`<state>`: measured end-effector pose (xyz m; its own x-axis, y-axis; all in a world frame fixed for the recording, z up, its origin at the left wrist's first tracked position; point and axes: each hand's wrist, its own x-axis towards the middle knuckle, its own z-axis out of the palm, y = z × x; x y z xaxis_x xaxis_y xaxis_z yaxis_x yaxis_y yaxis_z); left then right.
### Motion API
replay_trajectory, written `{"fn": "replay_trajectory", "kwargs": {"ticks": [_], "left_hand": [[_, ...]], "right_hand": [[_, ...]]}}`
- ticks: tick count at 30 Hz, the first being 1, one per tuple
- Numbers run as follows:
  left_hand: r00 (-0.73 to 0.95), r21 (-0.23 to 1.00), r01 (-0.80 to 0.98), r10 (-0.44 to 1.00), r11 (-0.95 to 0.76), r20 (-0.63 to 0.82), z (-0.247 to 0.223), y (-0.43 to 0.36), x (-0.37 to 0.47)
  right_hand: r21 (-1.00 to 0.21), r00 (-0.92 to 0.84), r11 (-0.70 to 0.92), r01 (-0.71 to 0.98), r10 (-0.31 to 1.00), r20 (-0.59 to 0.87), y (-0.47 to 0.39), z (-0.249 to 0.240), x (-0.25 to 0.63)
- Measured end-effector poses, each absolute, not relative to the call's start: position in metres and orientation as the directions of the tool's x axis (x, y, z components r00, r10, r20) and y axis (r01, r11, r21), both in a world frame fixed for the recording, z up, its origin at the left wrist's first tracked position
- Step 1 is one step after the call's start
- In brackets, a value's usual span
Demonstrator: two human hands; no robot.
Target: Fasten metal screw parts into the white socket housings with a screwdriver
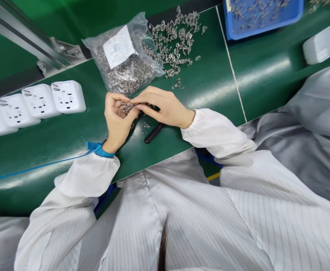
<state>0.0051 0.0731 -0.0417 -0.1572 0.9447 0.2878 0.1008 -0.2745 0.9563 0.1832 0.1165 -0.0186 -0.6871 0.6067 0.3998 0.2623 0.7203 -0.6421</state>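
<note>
My left hand [116, 122] is cupped around a tangled clump of small metal springs [127, 107]. Thumb and forefinger of my right hand [165, 107] pinch at the same clump, and the fingertips of both hands meet there; the exact piece between them is too small to make out. A few loose springs [145, 126] lie on the green table just below the hands. Beside them, partly under my right hand, is a tool with a black handle [153, 134]. A blue wrist strap [102, 151] with a cord goes round my left wrist.
Behind my hands lies a clear plastic bag [125, 77] full of springs, with a spring pile [178, 41] at its right. Several white socket units [69, 97] line the left. Far right are a blue bin [266, 29], a white container [320, 47] and a person's grey sleeve [320, 101].
</note>
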Motion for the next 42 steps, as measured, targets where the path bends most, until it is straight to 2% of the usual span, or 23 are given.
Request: {"fn": "replay_trajectory", "kwargs": {"ticks": [7,12,18,25,31,34,38,42], "left_hand": [[-0.204,0.963,-0.035,0.945,-0.268,0.256,-0.044,0.077,0.003],[-0.209,0.957,-0.044,0.940,-0.285,0.270,-0.047,0.077,0.001],[-0.126,0.958,-0.033,0.952,-0.286,0.280,-0.048,0.075,0.004],[-0.102,0.937,-0.074,0.937,-0.341,0.333,-0.043,0.075,0.003],[-0.132,0.954,-0.094,0.953,-0.285,0.272,-0.047,0.076,0.001],[-0.099,0.953,-0.129,0.960,-0.275,0.264,-0.052,0.077,0.001],[-0.074,0.934,-0.143,0.944,-0.329,0.321,-0.056,0.079,-0.001],[-0.060,0.940,-0.127,0.949,-0.316,0.311,-0.058,0.080,-0.003]], "right_hand": [[-0.660,-0.664,0.719,0.217,0.604,0.440,0.119,-0.018,0.184],[-0.694,-0.636,0.669,0.266,0.663,0.396,0.118,-0.021,0.185],[-0.740,-0.613,0.615,0.272,0.704,0.360,0.120,-0.020,0.184],[-0.738,-0.489,0.624,0.257,0.743,0.458,0.123,-0.019,0.183],[-0.830,-0.461,0.475,0.291,0.830,0.313,0.115,-0.014,0.182],[-0.852,-0.446,0.447,0.272,0.843,0.300,0.114,-0.015,0.181],[-0.864,-0.447,0.448,0.230,0.837,0.315,0.117,-0.019,0.180],[-0.901,-0.466,0.388,0.196,0.845,0.263,0.119,-0.020,0.180]]}}
